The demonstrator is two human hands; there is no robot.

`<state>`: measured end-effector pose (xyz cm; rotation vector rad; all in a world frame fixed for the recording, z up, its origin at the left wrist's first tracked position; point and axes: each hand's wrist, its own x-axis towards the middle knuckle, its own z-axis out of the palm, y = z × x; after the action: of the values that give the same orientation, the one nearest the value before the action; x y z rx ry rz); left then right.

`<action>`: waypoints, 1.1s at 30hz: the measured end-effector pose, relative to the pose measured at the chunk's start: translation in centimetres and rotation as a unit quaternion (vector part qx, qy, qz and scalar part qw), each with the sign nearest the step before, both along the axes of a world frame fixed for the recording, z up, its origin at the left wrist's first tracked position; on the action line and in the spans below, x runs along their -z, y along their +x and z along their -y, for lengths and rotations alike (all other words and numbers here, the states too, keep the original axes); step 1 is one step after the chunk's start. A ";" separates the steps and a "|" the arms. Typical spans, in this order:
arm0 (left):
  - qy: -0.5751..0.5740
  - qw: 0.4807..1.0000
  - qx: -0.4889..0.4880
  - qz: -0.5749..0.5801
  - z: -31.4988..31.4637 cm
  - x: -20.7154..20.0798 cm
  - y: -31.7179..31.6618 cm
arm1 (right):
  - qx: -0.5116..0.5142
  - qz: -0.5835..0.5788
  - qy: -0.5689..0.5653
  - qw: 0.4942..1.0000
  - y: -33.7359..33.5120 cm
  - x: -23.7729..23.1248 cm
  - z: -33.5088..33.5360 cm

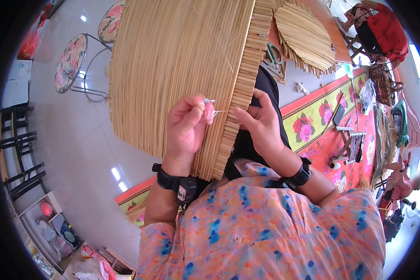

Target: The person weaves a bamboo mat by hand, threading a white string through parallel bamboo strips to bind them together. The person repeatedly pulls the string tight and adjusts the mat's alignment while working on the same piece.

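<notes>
A large piece of straw stalks laid side by side lies across my lap, with a band of short stalks along its right edge. White thread comes out of my left hand, which pinches it between thumb and fingers above the stalks. Something whitish circles a finger there; I cannot tell what. My right hand grips the banded edge, its thumb on top and some fingertips hidden behind. Thin loose threads trail over the upper surface.
A smaller straw piece rests on a brown table at upper right, near green-handled scissors. Floral stools stand at left. On the red floral mat lie a phone and a white spool. Another person sits far right.
</notes>
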<state>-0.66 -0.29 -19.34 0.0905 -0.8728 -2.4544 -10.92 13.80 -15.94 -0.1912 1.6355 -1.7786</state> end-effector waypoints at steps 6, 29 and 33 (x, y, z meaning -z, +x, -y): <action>-0.001 1.000 0.010 0.004 0.0 0.2 -0.7 | -0.055 0.026 0.046 0.997 0.8 0.7 -1.0; -0.197 0.969 -0.045 0.139 0.8 -3.8 -0.1 | -0.068 0.079 -0.085 0.991 2.3 1.4 0.7; -0.312 0.914 -0.181 0.185 1.7 -8.5 2.3 | -0.079 -0.003 -0.100 0.992 1.0 -1.1 0.2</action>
<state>1.69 -2.00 -10.79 0.4492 -1.6055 -1.7439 -9.96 13.55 -14.81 -0.4056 1.4033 -1.8188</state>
